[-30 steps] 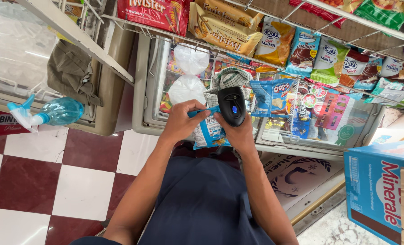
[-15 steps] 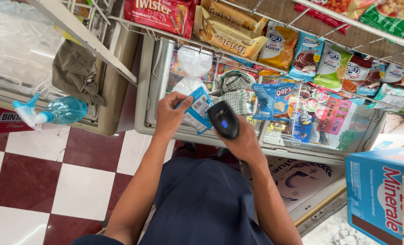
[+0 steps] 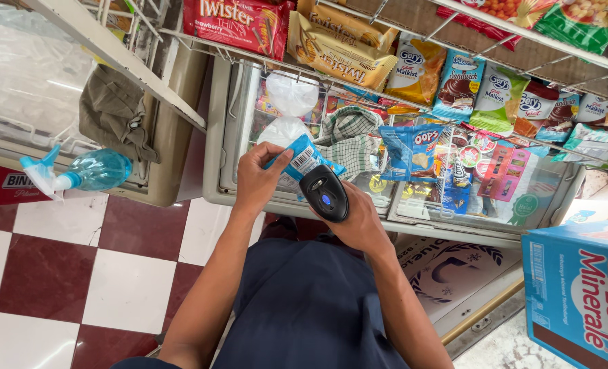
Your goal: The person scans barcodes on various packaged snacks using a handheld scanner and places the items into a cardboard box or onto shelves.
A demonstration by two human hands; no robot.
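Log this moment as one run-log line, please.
left hand: holds blue snack packet | right hand: holds black scanner beside packet | place: over glass-topped freezer

My left hand (image 3: 259, 179) pinches a small blue snack packet (image 3: 304, 158), its barcode side turned up, and my right hand (image 3: 358, 222) wraps a black handheld scanner (image 3: 325, 193) just beside it. Both hover over the glass-topped freezer (image 3: 239, 123), where a checked cloth (image 3: 348, 137) lies. A blue spray bottle (image 3: 88, 171) rests off to the left, above the red-and-white tiled floor (image 3: 64, 273).
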